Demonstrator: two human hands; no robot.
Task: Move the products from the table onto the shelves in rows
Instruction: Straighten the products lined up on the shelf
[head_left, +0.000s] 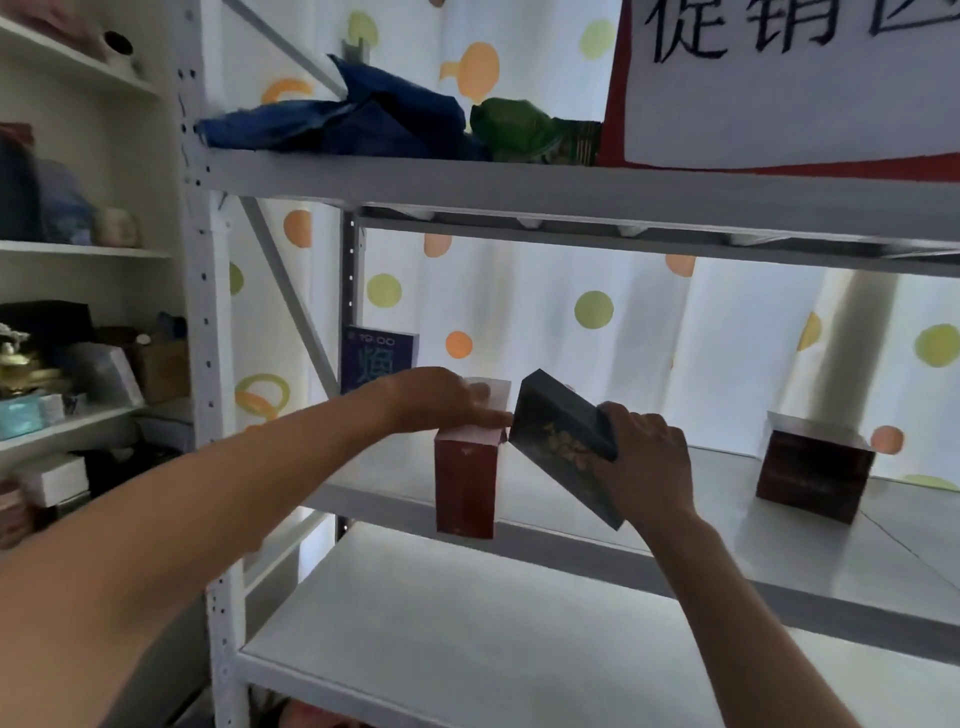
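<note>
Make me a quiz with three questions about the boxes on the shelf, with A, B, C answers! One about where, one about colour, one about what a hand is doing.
1. Where is the blue box with the number 19.00?
A. On the top shelf
B. At the back left of the middle shelf, behind the left hand
C. On the bottom shelf

2. What colour is the upright box under the left hand?
A. Red
B. Yellow
C. Green

3. What is the right hand doing?
A. Hanging empty
B. Pressing flat on the shelf
C. Holding a tilted dark box

Answers: 1 B, it stands by the rear post on the middle shelf. 2 A, its front face is dark red. 3 C, the fingers wrap the dark box, which leans toward the red one.
</note>
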